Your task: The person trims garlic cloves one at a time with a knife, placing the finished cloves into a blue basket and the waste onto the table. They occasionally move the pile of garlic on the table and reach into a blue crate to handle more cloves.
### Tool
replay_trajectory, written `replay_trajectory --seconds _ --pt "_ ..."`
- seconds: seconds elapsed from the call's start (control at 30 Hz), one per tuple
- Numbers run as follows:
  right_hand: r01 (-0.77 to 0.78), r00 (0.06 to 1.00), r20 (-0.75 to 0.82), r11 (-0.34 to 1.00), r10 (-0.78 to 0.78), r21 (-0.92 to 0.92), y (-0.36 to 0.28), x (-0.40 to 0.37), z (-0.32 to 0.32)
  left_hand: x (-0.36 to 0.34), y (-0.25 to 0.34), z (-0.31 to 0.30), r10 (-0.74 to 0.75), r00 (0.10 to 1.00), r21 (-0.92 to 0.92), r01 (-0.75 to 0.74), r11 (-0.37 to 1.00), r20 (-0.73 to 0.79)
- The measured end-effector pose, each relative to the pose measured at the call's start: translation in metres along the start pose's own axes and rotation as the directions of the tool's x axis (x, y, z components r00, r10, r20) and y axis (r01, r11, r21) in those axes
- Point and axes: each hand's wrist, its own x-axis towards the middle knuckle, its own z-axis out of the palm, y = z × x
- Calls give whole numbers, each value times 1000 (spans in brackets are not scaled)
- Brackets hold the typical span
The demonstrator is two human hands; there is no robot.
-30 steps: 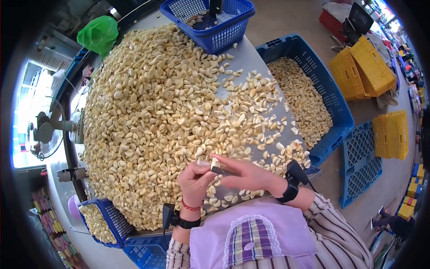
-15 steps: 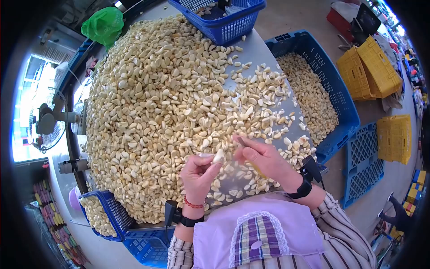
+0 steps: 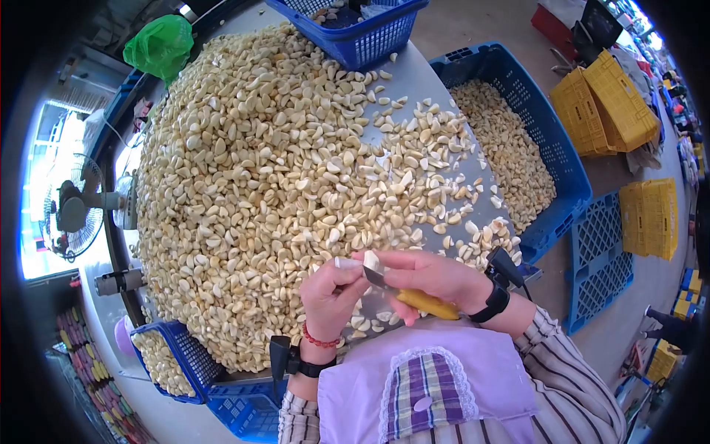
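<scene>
Knife (image 3: pixel 427 303) against garlic clove (image 3: pixel 371 260)

The left hand (image 3: pixel 327 296) pinches the clove at its two o'clock, fingertips nearly closed; the right hand (image 3: pixel 444 277) wraps the knife's yellow handle. Peeled cloves (image 3: pixel 251 185) heap toward ten o'clock.

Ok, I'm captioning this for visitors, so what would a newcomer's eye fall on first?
Probably the huge heap of pale cloves, which look like garlic, covering most of the table. Next, at lower centre, the right hand holds a yellow-handled knife, its blade by a clove at the left hand's fingertips. The bright green bag at upper left stands out too.
</scene>
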Motion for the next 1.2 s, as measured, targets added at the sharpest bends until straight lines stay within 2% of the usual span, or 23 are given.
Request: replay_trajectory --seconds 0.23,0.3,0.33,0.37,0.4,0.43,0.47,0.53,0.57,0.6,0.63,0.67,0.7,0.73,0.8,0.87,0.9,0.97,1.0,1.07,1.1,1.17,1.2 --pt "-38 998 -42 999 37 -21 -8 -1 2 0 -8 -3 16 1000 19 -16 1000 20" --pt "-37 995 -91 999 34 -30 -9 0 5 -5 -10 -7 -239 969 -242 247 938 63" --pt "-5 991 -136 994 -9 -108 -9 0 7 -9 -12 -7 -240 968 -246 250 936 68" --pt "22 983 -176 982 -55 -185 -9 -1 8 -14 -15 -7 -265 954 -634 292 716 141" --pt "21 982 -180 983 -54 -182 -4 4 -4 -17 -19 -7 -257 942 -888 299 350 217" --pt "112 954 -275 992 -122 -53 5 13 -27 -16 -26 -6 -79 971 -957 235 170 224" --pt "212 911 -374 975 -173 64 8 16 -43 -11 -22 -7 -81 970 -957 238 167 228" --pt "248 892 -415 962 -179 118 -4 2 -52 4 -10 -13 -216 960 -981 191 43 177" --pt "336 862 -449 928 -234 163 -5 -1 -59 11 -11 -15 -277 957 -961 150 234 83" --pt "423 827 -484 883 -285 204 -6 -5 -66 20 -18 -18 -286 955 -961 148 235 77" --pt "417 832 -480 885 -278 209 -7 -8 -74 30 -28 -20 -382 924 -691 269 671 -11" --pt "465 804 -506 861 -314 205 -10 -12 -82 41 -41 -20 -415 899 -227 380 897 -137" --pt "513 773 -529 836 -350 197 -12 -16 -88 53 -72 -8 5 987 294 43 955 -161" --pt "508 779 -520 838 -350 198 -14 -18 -90 59 -95 7 381 924 717 -287 635 32" --pt "586 677 -620 800 -396 128 -19 -23 -94 42 -86 49 -2 951 800 -258 541 308" --pt "636 686 -603 738 -407 226 -21 -26 -107 33 -66 79 -356 813 788 -190 586 461" --pt "685 620 -687 688 -379 239 -29 -30 -99 28 -66 78 -356 813 790 -192 582 460" --pt "726 512 -782 665 -355 174 -38 -36 -88 21 -65 77 -298 615 577 -322 751 730" --pt "730 508 -783 661 -358 172 -36 -39 -89 25 -66 72 -294 613 574 -327 750 733" --pt "645 654 -638 741 -407 188 -26 -44 -93 31 -64 46 10 830 349 -246 904 558" --pt "595 699 -624 768 -350 235 -23 -44 -93 48 -58 34 -84 872 535 -218 816 483" --pt "559 717 -618 795 -322 235 -13 -37 -91 74 -76 11 2 998 435 -32 900 70" --pt "524 733 -611 821 -298 228 -11 -33 -87 94 -63 1 -57 998 587 32 809 24"
